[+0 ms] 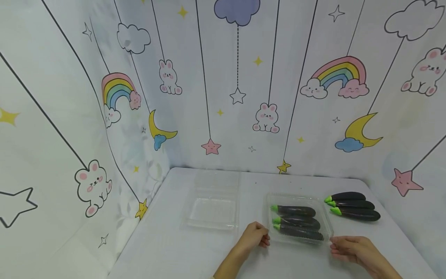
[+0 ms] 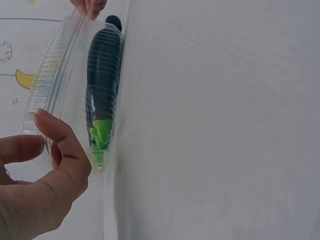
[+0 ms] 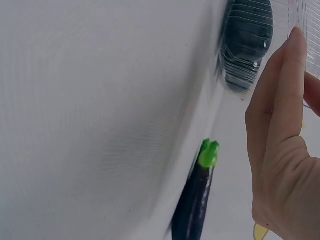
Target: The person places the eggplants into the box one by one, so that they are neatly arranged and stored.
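Observation:
A clear plastic clamshell box with its lid down lies in front of me, holding three dark eggplants with green stem ends. My left hand pinches the left edge of the box near its front corner. In the left wrist view, the thumb and index finger meet at the ridged plastic rim. On the opposite side, my right hand holds the front right corner of the rim between fingers and thumb. The thumb is partly hidden behind the fingers in the right wrist view.
To the left, another clear plastic box stands with its lid folded back. Three loose eggplants lie side by side near the table's right edge. A patterned cloth hangs behind the white table and along its sides.

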Demonstrator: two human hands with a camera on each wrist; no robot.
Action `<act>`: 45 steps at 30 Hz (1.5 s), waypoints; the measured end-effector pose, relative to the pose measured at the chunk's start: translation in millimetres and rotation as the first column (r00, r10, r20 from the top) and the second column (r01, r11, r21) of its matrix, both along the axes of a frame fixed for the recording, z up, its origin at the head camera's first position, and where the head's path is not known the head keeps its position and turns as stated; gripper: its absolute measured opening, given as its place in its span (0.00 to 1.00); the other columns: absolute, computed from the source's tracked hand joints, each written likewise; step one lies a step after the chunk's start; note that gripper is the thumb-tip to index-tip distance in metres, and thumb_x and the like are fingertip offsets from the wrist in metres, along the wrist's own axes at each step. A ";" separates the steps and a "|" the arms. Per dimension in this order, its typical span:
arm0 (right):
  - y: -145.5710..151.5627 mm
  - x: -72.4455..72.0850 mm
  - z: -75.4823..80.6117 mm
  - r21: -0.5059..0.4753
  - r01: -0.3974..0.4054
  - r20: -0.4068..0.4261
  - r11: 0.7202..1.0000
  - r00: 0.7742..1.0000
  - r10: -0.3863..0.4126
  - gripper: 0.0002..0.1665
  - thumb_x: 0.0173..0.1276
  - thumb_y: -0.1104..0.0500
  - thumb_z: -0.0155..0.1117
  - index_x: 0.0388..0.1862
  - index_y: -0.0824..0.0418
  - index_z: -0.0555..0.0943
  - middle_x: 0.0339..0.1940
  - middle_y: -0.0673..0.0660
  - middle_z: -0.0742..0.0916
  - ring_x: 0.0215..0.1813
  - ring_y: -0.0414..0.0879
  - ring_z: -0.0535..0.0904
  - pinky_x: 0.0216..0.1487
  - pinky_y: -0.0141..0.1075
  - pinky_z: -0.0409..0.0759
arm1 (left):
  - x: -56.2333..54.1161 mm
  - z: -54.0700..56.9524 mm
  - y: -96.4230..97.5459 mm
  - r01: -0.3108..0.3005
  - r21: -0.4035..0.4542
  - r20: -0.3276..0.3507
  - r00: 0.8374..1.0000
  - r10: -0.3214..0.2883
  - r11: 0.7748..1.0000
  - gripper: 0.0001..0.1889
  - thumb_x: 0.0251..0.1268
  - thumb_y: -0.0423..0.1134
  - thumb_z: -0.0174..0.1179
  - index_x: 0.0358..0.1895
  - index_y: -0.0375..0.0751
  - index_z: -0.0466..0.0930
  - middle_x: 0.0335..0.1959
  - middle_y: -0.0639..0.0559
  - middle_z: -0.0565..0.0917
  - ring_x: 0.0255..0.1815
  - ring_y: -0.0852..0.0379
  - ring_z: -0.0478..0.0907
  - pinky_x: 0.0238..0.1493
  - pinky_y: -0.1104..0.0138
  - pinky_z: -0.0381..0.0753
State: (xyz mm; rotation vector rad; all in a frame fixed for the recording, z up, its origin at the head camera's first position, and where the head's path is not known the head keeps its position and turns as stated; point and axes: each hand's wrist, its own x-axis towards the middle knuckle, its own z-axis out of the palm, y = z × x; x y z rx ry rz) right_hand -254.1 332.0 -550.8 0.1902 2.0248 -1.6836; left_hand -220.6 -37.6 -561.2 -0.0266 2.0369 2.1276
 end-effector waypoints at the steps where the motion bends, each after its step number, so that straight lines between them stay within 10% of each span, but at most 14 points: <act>1: 0.8 0.5 0.3 -0.026 -0.001 0.002 1.000 1.000 0.001 0.27 0.76 0.56 0.67 0.59 0.81 0.79 0.46 0.65 0.91 0.48 0.53 0.90 0.55 0.48 0.88 | 0.2 0.3 0.2 0.002 0.013 0.008 1.000 -0.002 1.000 0.03 0.72 0.31 0.58 0.40 0.35 0.74 0.29 0.46 0.84 0.24 0.60 0.81 0.30 0.68 0.87; 8: 8.4 2.5 0.4 -0.142 -0.065 0.007 0.988 0.998 0.067 0.23 0.78 0.59 0.63 0.57 0.80 0.81 0.48 0.67 0.90 0.50 0.52 0.90 0.57 0.47 0.87 | -1.0 0.7 2.9 -0.021 0.072 0.037 0.999 0.019 0.997 0.02 0.71 0.29 0.57 0.39 0.34 0.74 0.29 0.46 0.84 0.25 0.60 0.80 0.30 0.70 0.86; 21: 0.3 5.4 1.7 -0.062 0.037 0.007 0.997 0.999 -0.036 0.16 0.75 0.65 0.66 0.53 0.78 0.84 0.44 0.65 0.91 0.45 0.51 0.91 0.53 0.46 0.89 | -0.7 -1.8 5.7 -0.095 0.078 0.037 0.995 0.092 0.992 0.05 0.65 0.24 0.59 0.37 0.35 0.75 0.25 0.48 0.85 0.21 0.62 0.80 0.25 0.72 0.83; 45: -6.8 3.2 -3.8 -0.170 0.199 0.044 0.965 0.980 -0.194 0.19 0.76 0.62 0.67 0.58 0.75 0.82 0.46 0.62 0.91 0.48 0.54 0.90 0.57 0.49 0.87 | -6.3 -3.9 3.7 -0.039 0.128 0.079 0.996 0.029 0.991 0.03 0.73 0.31 0.60 0.43 0.35 0.78 0.28 0.47 0.85 0.23 0.60 0.83 0.32 0.67 0.89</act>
